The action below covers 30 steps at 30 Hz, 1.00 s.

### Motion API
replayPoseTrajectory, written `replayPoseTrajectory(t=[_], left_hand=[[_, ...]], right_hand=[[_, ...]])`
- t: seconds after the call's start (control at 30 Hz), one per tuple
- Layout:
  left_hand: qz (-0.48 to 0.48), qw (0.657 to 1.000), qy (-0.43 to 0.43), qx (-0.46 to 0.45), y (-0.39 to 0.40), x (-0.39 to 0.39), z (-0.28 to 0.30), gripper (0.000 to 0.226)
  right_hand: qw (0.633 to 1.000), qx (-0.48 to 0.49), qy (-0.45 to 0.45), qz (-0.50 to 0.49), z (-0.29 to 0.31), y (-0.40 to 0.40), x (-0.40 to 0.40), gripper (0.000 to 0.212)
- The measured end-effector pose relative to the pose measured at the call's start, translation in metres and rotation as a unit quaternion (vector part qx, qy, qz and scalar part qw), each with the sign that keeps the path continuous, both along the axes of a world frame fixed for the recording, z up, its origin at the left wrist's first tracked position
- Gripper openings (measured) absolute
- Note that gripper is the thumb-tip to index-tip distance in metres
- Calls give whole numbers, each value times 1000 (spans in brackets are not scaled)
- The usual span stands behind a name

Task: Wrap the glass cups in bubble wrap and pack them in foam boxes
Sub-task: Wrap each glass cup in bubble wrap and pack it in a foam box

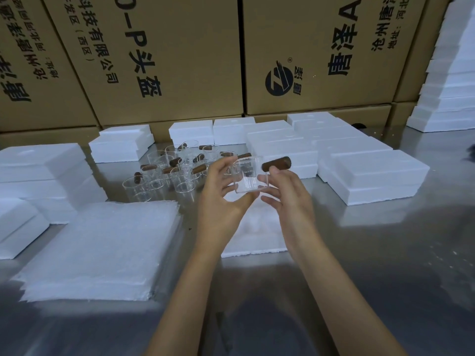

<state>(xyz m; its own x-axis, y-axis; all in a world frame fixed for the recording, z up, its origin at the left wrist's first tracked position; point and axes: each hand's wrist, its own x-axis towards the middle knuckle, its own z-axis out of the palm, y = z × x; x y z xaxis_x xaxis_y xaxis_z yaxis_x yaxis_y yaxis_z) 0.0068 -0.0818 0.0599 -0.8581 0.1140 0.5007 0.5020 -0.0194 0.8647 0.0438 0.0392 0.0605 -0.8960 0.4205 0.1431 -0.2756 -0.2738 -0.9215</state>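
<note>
Fingers of the right hand curled round the right wall of a cup, thumb up by the handle's root. Left hand on the other side, fingertips on the left wall, thumb under the base. Held clear above the table, upright, just over an open foam tray lying between the forearms.

Clear, straight-walled, thin-rimmed, flat-bottomed, that cup. Brown handle like a short wooden peg, sticking out to the right and a little far. See-through enough to show the foam behind it.

More cups clustered far left of the hands, same glass, same brown pegs pointing every way, packed close, some touching.

Near left, a stack of wrap sheets, white, ragged-edged, flat on the steel. Foam boxes stacked right of the hands, more at far centre and along the left edge. A tall foam pile at far right. Behind everything, a wall of cartons with black print.
</note>
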Motion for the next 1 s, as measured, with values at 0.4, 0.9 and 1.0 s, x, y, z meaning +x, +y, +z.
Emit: replayPoseTrajectory(t=[0.4,0.9,1.0], left_hand=[[-82,995,-50,-32,5,7,0,80],[-10,996,55,-67,4,4,-1,69],[-14,998,31,-56,3,4,-1,67]], right_hand=[[988,-136,25,62,-4,9,-2,26],[998,-30,45,27,-8,31,-2,17],[998,-29,43,20,-7,31,-2,8]])
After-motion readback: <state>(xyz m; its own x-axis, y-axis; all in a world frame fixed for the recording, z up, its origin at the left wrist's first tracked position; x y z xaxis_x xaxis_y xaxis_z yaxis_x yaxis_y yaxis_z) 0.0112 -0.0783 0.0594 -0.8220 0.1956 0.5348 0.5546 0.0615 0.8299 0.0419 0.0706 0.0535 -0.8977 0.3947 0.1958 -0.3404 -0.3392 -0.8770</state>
